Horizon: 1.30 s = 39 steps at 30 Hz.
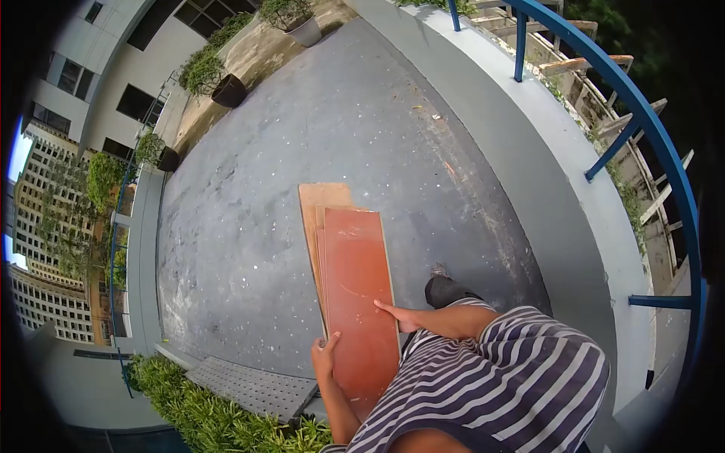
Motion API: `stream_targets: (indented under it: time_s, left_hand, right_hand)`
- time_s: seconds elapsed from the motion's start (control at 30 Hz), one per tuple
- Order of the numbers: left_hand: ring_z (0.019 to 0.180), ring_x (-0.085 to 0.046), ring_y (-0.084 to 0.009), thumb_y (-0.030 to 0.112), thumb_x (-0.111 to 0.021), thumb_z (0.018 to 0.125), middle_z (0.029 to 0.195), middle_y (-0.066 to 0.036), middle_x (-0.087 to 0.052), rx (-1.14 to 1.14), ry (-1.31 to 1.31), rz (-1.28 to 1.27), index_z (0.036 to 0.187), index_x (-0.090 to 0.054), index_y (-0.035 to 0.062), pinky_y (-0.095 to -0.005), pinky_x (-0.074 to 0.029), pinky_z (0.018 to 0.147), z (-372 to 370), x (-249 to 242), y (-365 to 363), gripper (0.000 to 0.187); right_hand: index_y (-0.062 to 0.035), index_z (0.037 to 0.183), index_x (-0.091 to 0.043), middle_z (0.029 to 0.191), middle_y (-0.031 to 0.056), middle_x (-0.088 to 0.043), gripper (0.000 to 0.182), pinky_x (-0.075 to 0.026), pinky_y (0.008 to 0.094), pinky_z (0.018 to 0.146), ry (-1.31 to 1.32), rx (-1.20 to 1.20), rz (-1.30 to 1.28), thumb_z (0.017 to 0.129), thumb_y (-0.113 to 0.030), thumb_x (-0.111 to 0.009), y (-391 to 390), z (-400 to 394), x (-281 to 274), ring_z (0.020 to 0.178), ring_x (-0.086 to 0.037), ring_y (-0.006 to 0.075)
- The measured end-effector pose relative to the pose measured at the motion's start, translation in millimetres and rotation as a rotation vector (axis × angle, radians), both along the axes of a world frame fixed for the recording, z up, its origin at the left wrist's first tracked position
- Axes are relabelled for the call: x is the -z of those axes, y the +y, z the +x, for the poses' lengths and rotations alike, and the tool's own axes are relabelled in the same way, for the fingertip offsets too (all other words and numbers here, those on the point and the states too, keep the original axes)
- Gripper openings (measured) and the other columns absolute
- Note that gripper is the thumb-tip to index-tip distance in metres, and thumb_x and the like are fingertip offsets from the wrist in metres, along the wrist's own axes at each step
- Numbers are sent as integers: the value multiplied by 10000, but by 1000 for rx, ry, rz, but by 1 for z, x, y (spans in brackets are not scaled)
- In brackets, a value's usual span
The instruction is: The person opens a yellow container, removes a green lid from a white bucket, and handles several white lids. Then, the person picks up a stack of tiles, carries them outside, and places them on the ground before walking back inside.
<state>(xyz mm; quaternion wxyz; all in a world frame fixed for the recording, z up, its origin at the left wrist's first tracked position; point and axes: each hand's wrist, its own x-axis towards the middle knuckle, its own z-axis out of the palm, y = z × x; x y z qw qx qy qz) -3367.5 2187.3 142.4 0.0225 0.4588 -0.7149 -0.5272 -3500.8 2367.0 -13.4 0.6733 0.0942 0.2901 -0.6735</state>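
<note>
A stack of long, flat boards is held in front of my striped shirt. On top lies a reddish-brown board (355,272) with light scuffs, and a tan board (325,195) sticks out past its far end. Thin edges of other boards show along the left side. My left hand (325,353) is closed around the stack's left edge, thumb on the top face. My right hand (399,315) grips the opposite edge, its thumb on the red surface and its other fingers mostly hidden.
Grey rooftop floor (249,226) stretches ahead, bounded by a low wall (521,151) and blue railing (642,113) on the right. Potted plants (229,90) stand at the far left. A perforated grey panel (253,385) lies beside green shrubs (181,392).
</note>
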Motion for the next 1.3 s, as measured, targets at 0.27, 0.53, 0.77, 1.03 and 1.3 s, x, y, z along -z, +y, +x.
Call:
stream_targets:
  time_s: [0.27,0.53,0.77,1.03,1.3]
  left_hand:
    - [714,-606,-190,370,-785,695,840,-146,-652,144,-129,-140,984,-589,-103,-291,-487,671,-271,2,-145,588]
    - [691,-607,-183,354,-787,700,804,-148,-652,454,-129,-157,944,-582,-107,-293,-497,660,-616,26,-286,560]
    - [727,-631,-214,368,-778,694,855,-181,-648,914,-402,-49,904,-571,-119,-308,-510,669,-939,38,-302,569]
    - [736,-633,-208,387,-771,703,882,-178,-646,1550,-470,-216,976,-566,-93,-292,-500,628,-1256,137,-194,589]
    - [743,-644,-224,449,-788,628,828,-169,-655,2105,-623,-564,984,-607,-69,-317,-495,664,-1396,230,-21,655]
  right_hand:
    - [-98,1416,-352,1471,67,-353,762,-245,425,1121,-181,111,-205,870,-605,-512,-128,-243,1,1348,-326,227]
    - [-120,1396,-364,1480,73,-331,811,-247,432,1117,-207,349,-153,815,-655,-552,-260,-510,32,1370,-275,222]
    - [-170,1368,-415,1405,70,-432,782,-317,443,1074,-398,908,-147,783,-654,-603,-304,-698,46,1307,-378,235]
    - [-185,1329,-426,1359,76,-457,703,-338,506,1058,-622,1660,-155,799,-599,-628,-314,-907,117,1273,-415,234]
    - [-180,1118,-477,1309,18,-441,553,-350,455,1038,-845,2068,-275,784,-575,-670,-265,-1027,193,1240,-419,198]
